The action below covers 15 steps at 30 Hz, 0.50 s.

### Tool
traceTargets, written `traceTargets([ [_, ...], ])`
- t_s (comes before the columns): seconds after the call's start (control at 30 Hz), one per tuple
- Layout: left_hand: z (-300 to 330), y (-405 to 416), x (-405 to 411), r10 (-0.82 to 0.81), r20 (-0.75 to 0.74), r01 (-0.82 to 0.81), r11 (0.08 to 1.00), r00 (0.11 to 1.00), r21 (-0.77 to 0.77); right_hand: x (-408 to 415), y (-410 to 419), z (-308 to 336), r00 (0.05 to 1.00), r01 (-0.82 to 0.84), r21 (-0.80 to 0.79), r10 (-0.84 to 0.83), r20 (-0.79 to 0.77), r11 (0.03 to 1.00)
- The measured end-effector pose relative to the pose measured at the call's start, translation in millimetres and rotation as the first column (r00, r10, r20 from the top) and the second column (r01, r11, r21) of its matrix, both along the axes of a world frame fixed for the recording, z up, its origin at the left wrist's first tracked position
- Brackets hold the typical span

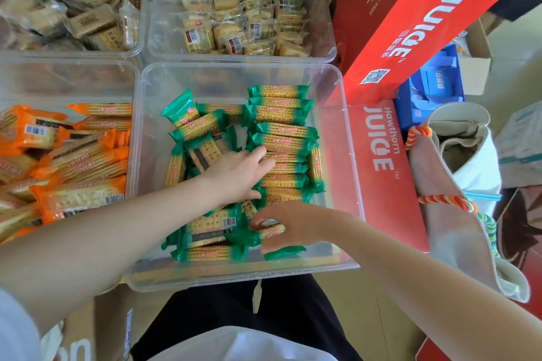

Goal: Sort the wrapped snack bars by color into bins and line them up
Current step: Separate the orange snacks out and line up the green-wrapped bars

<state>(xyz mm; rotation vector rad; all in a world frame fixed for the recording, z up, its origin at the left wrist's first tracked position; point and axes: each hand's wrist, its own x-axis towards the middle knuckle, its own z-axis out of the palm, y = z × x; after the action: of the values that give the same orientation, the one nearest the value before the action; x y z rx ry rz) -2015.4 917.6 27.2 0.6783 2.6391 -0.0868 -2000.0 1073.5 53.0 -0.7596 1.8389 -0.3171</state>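
Both hands work inside a clear plastic bin (pixel 349 155) that sits just ahead of the person's lap and holds green-wrapped snack bars (pixel 205 126). Along the bin's right side a row of green bars (pixel 281 114) stands on edge, packed side by side from the far wall toward the near one, while the left and near parts of the bin hold green bars lying loose at mixed angles. The left hand (pixel 239 174) reaches in from the lower left and lies on the row about midway along it, its grip spread, with fingers laid flat across the bar tops and the thumb resting lower against the row. The right hand (pixel 289 221) comes in from the lower right near the bin's front, its grip pinching a single green bar (pixel 271 231) between curled fingers and thumb, just at the near end of the row. To the left, touching this bin, a second clear bin (pixel 129 114) holds orange-wrapped bars (pixel 76 161) in a loose heap. Behind these, two more clear bins hold pale wrapped snacks (pixel 243 14) and brownish wrapped snacks (pixel 88 17). Red juice cartons (pixel 381 173) lie and lean just right of the green bin, with a cloth bag (pixel 457 214) beside them.
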Motion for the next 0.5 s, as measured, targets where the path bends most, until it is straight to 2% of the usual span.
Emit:
traceTargets([
  [0.1, 1.4, -3.1, -2.2, -0.005, 0.031, 0.005, 1.0, 0.999, 0.027, -1.9, -1.2, -1.8, 1.0, 0.008, -0.016, -0.007, 0.029, 1.0],
  [0.23, 4.8, -8.1, -5.0, 0.003, 0.067, -0.009, 0.996, 0.998, 0.092, -8.6, 6.2, 4.9, 0.998, 0.003, 0.077, -0.008, 0.064, 0.997],
  [0.3, 8.5, -10.5, -4.4, 0.025, 0.09, -0.04, 0.986, 0.996, 0.161, -10.5, 11.0, 10.6, 0.999, 0.033, 0.096, -0.037, 0.034, 0.995],
  [0.4, 15.4, -15.0, 0.8, 0.089, 0.151, -0.137, 0.929, 0.984, 0.345, -12.7, 15.0, 23.0, 0.977, 0.116, 0.038, -0.107, -0.186, 0.992],
  [0.5, 22.1, -17.3, 7.1, 0.253, 0.391, -0.439, 0.734, 0.885, 0.518, -11.9, 14.7, 31.6, 0.857, 0.133, -0.031, -0.131, -0.498, 0.991],
])
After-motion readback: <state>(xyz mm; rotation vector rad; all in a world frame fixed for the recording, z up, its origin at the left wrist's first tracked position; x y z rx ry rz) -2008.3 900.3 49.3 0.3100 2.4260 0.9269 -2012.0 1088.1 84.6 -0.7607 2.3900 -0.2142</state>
